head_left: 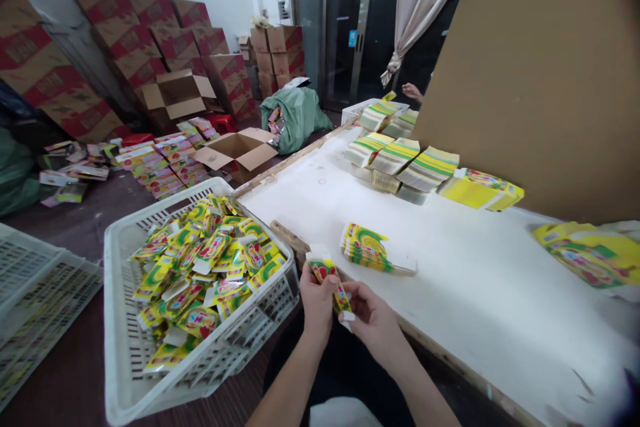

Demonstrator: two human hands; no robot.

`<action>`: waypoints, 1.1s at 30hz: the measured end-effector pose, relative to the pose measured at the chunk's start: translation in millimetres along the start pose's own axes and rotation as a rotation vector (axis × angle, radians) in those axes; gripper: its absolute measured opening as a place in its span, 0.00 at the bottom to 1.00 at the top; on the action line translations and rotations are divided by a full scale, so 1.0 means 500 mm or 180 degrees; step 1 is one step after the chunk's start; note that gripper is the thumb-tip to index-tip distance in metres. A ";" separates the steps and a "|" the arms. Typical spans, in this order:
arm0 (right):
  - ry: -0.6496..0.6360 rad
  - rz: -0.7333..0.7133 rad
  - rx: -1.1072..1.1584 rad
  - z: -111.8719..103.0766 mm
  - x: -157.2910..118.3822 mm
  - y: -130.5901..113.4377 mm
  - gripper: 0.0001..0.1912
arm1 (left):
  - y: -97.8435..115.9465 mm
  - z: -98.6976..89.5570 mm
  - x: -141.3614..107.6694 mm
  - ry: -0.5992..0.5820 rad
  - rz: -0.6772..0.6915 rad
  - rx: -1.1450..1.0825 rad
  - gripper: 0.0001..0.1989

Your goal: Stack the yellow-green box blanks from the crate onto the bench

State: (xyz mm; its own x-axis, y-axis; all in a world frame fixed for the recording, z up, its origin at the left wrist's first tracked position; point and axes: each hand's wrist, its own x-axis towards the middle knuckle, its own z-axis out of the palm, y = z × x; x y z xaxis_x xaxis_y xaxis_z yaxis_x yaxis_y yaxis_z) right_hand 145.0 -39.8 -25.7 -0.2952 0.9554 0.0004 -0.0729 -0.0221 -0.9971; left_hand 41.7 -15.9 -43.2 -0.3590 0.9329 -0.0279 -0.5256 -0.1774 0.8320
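Between my two hands is a small yellow and green carton point(331, 280) with white flaps sticking out at its ends. My left hand point(316, 297) grips its upper side, thumb across the printed face. At the lower end, the fingers of my right hand point(371, 313) pinch the carton near a white flap. A fanned stack of flat cartons point(367, 248) lies on the white table point(450, 280) just beyond my hands. To the left, a white plastic crate point(117, 320) holds a heap of similar yellow cartons point(213, 250).
Bundles of flat cartons point(430, 168) stand along a large cardboard sheet point(520, 80). Another person's hand point(413, 92) shows behind it. A yellow bag point(590, 253) lies at the right. Open boxes point(240, 149), a green sack point(300, 113) and stacked boxes point(135, 40) occupy the floor.
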 end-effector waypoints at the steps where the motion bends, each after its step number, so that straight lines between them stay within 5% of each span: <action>1: 0.0074 -0.0036 -0.0032 0.003 0.000 0.002 0.10 | 0.001 -0.001 0.003 0.0012 -0.0014 0.0061 0.12; 7: 0.0941 -0.0452 -0.1094 -0.048 0.013 -0.002 0.06 | 0.015 -0.017 0.009 -0.0777 -0.0423 0.0393 0.09; 12: 0.1437 -0.1634 -0.2627 -0.101 0.005 -0.037 0.13 | 0.091 -0.013 0.006 -0.1013 0.0497 0.0815 0.27; 15: 0.1120 -0.2220 -0.3268 -0.098 -0.003 -0.048 0.15 | 0.135 -0.003 0.002 -0.1390 0.0902 0.1912 0.39; 18: 0.0734 -0.2465 -0.3263 -0.080 -0.009 -0.044 0.17 | 0.137 0.004 -0.001 -0.2070 0.0520 0.2854 0.47; 23: 0.1656 -0.1449 -0.1876 -0.073 -0.010 -0.011 0.34 | 0.087 0.004 -0.020 -0.2144 0.0295 0.3250 0.35; 27: 0.0913 -0.0449 -0.0561 -0.064 -0.002 0.011 0.24 | 0.071 0.010 -0.040 -0.2485 0.0597 0.3283 0.36; 33: 0.0689 -0.0068 -0.0132 -0.041 -0.004 0.019 0.26 | 0.075 0.012 -0.035 -0.2551 0.0669 0.3623 0.22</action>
State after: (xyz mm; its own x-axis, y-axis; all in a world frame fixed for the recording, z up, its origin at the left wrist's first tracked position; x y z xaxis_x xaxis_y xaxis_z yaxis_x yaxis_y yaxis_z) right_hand 164.3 -36.0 -36.7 -0.0823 0.9966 0.0096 -0.0363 0.0066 -0.9993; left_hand 32.9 -36.8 -8.0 0.3817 0.9122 0.1492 0.5237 -0.3464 0.7783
